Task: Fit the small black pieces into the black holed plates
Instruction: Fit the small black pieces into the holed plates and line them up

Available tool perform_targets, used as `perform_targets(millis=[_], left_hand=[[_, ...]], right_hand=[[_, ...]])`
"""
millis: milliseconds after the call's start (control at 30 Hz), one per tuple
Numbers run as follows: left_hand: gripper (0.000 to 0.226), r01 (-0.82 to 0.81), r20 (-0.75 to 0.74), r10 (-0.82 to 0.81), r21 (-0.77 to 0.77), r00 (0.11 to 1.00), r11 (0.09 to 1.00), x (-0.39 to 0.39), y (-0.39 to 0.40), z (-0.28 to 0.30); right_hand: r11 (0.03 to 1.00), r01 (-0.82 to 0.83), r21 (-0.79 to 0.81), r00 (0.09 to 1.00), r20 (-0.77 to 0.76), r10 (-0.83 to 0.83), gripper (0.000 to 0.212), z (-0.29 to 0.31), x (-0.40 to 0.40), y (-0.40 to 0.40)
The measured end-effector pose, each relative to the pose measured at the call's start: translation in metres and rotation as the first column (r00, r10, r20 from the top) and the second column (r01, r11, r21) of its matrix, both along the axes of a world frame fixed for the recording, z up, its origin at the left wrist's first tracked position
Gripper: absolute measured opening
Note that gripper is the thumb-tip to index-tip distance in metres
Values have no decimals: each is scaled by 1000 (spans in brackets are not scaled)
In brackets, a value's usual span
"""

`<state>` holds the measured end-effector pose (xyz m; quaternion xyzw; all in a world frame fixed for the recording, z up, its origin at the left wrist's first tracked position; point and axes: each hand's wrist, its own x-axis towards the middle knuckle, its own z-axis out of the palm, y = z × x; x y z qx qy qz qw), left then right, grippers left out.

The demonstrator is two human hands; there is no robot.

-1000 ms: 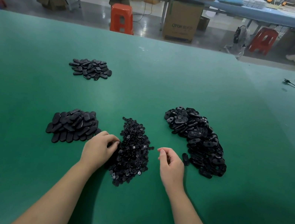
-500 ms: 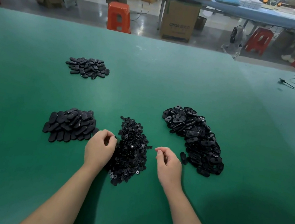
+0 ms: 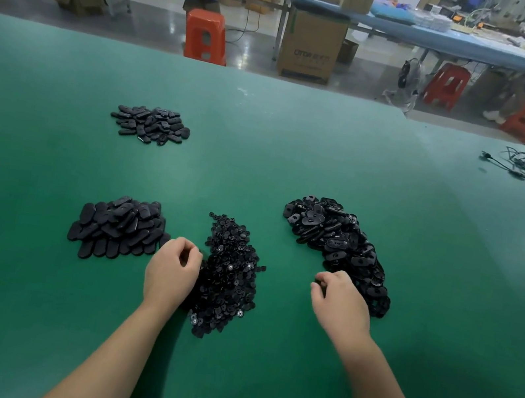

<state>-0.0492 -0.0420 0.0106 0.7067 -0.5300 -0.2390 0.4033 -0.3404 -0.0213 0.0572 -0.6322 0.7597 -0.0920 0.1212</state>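
Note:
A heap of small black pieces (image 3: 233, 263) lies on the green table (image 3: 262, 150) in front of me. To its right stretches a long heap of black holed plates (image 3: 340, 246). My left hand (image 3: 171, 270) rests at the small heap's left edge, its fingers curled and pinching what looks like a small piece. My right hand (image 3: 342, 304) sits at the near end of the plate heap. Its thumb and fingertips close on a black plate there, and the hand mostly hides that plate.
A heap of black oval parts (image 3: 117, 226) lies left of my left hand, and a smaller one (image 3: 150, 124) farther back. A black cable (image 3: 523, 166) lies far right. Beyond the table's far edge stand an orange stool (image 3: 205, 36) and a cardboard box (image 3: 310, 47).
My right hand has moved right, from the gap between the heaps to the lone plate at the plate heap's near end. My left hand stays at the small heap.

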Motion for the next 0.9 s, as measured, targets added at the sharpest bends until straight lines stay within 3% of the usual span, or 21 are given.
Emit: perform_targets(millis=[133,367,533,633,800,900], left_hand=[[20,6,8,-6,3,1000,1000,0,1,-1],[20,5,22,-6,14,1000,1000,-1,1,2],[26,6,42,-6,13,999,1000,-2,1,3],[26,16,60,-17,12,998,1000,-1,1,3],[25,20,50,-21,8,999,1000,-1,3,5],[24,11,24,-12,6,1000,1000,-1,3,5]], right_hand=[[995,-63,72,990,-123,71,32,-5,6,4],[972,-228,60,970,-73,232,33,-10,34,2],[988,-157,-8,988,-6,157,35,-8,37,-5],[984,-150,92,987,-40,154,45,-8,36,-11],[974,-195,114,978,-52,201,31,-5,35,-18],[986,-156,58,986,75,152,28,-6,39,-20]])
